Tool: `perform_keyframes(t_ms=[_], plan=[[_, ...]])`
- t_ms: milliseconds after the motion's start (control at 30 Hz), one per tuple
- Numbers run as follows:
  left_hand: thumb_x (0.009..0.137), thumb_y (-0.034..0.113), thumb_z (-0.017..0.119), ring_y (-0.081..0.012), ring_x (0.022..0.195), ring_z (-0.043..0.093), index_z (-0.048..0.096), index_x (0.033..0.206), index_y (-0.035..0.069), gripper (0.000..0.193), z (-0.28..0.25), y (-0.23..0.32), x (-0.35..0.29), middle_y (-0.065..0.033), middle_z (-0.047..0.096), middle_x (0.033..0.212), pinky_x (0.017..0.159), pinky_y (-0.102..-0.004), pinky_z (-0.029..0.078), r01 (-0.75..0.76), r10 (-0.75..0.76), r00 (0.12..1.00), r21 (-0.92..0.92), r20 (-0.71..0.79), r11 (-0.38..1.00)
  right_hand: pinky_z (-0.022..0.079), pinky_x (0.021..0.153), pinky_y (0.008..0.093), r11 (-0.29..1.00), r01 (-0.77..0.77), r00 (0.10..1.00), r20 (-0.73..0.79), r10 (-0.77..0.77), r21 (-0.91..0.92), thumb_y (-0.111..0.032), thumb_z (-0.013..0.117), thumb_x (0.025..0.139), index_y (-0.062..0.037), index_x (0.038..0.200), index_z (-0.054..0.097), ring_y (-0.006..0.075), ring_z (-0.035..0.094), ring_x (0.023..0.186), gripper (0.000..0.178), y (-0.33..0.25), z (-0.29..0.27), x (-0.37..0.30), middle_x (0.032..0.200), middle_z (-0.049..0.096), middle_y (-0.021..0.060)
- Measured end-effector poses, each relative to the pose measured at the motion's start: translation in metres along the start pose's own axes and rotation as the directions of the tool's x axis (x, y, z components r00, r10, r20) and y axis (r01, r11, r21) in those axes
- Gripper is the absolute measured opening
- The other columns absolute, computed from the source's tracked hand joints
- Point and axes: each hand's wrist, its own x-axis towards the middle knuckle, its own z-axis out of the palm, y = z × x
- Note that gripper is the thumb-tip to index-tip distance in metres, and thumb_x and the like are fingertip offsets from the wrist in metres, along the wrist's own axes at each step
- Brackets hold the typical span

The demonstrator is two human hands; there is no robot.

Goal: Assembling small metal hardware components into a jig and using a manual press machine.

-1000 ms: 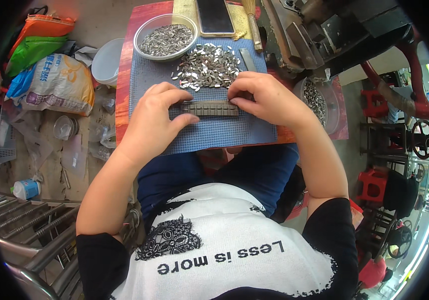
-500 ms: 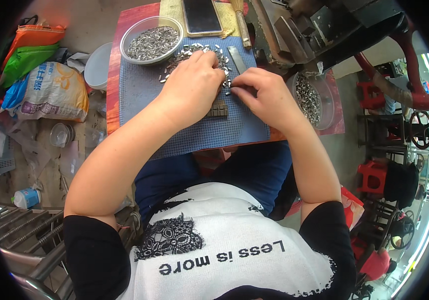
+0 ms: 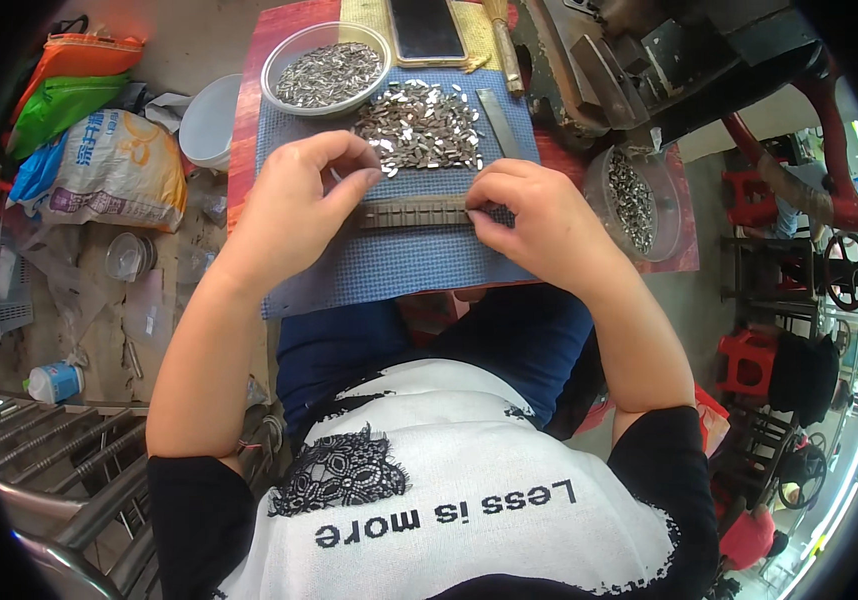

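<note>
Blue matting (image 3: 329, 285) is spread over a red bench (image 3: 684, 240). On it, a slotted bar (image 3: 414, 213) is laid sideways, just below a heap of shiny bits (image 3: 419, 130). Both the left hand (image 3: 299, 195) and the right hand (image 3: 539, 210) are curled near the bar's ends, each grip bent nearly closed; whether anything is pinched cannot be told. More bits are kept in a round tub (image 3: 275, 98) at top left and a clear tub (image 3: 671, 215) at right, each part filled.

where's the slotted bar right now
The slotted bar lies on the blue mat, above centre in the head view, between the left hand and the right hand, just below the pile of small metal pieces.
</note>
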Motion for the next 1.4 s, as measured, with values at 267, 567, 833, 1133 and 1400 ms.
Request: perform_keyframes(t_ms=[267,567,833,1133,1400], plan=[[0.083,0.006,0.071,-0.0192,0.082,0.061,0.066,0.093,-0.002,0.014,0.005,-0.017,-0.011,-0.0085,0.064,0.087,0.079,-0.0307,0.049,-0.18,0.165,0.981,0.165,0.1,0.97,0.054,0.074,0.0338,1.0,-0.017,0.999,-0.045,0.017,0.003,-0.005,0.07,0.084,0.0011,0.094,0.069,0.0293,0.068,0.084,0.012,0.001,-0.001,0.005,0.093,0.068,0.0133],[0.082,0.003,0.071,-0.0207,0.08,0.062,0.07,0.094,-0.004,0.014,-0.002,-0.002,-0.004,-0.0122,0.065,0.09,0.076,-0.0307,0.051,0.05,-0.076,0.968,0.114,0.241,0.992,0.052,0.079,0.0412,0.999,-0.009,0.978,-0.207,0.002,-0.031,-0.01,0.07,0.084,-0.0035,0.087,0.069,0.0313,0.064,0.09,0.008,0.013,0.022,0.032,0.09,0.064,0.0104],[0.082,0.007,0.072,-0.0329,0.088,0.066,0.073,0.093,0.003,0.011,0.017,-0.011,0.009,-0.0128,0.064,0.096,0.079,-0.0402,0.053,-0.079,0.093,0.994,0.213,-0.055,0.974,0.052,0.077,0.0367,0.997,0.071,0.987,-0.139,-0.076,-0.043,-0.009,0.073,0.084,-0.0012,0.093,0.067,0.0302,0.062,0.088,0.014,0.018,0.02,0.04,0.091,0.061,0.0112],[0.082,0.009,0.073,-0.0337,0.093,0.065,0.072,0.091,0.005,0.01,0.024,-0.01,0.014,-0.0118,0.06,0.104,0.082,-0.043,0.053,-0.108,0.126,0.992,0.401,-0.019,0.91,0.051,0.081,0.0415,1.0,0.006,0.997,-0.081,-0.006,0.008,-0.01,0.073,0.082,-0.0011,0.089,0.067,0.0327,0.061,0.09,0.013,0.017,0.018,0.043,0.09,0.061,0.0129],[0.085,0.008,0.068,-0.0335,0.097,0.063,0.07,0.094,0.002,0.011,0.025,-0.014,0.009,-0.0125,0.062,0.102,0.086,-0.0429,0.052,-0.205,0.226,0.974,0.352,-0.018,0.913,0.051,0.079,0.0379,0.993,0.104,0.994,-0.036,-0.102,0.059,-0.004,0.071,0.082,-0.0005,0.09,0.066,0.0299,0.061,0.09,0.01,0.01,0.001,0.028,0.095,0.059,0.0118]])
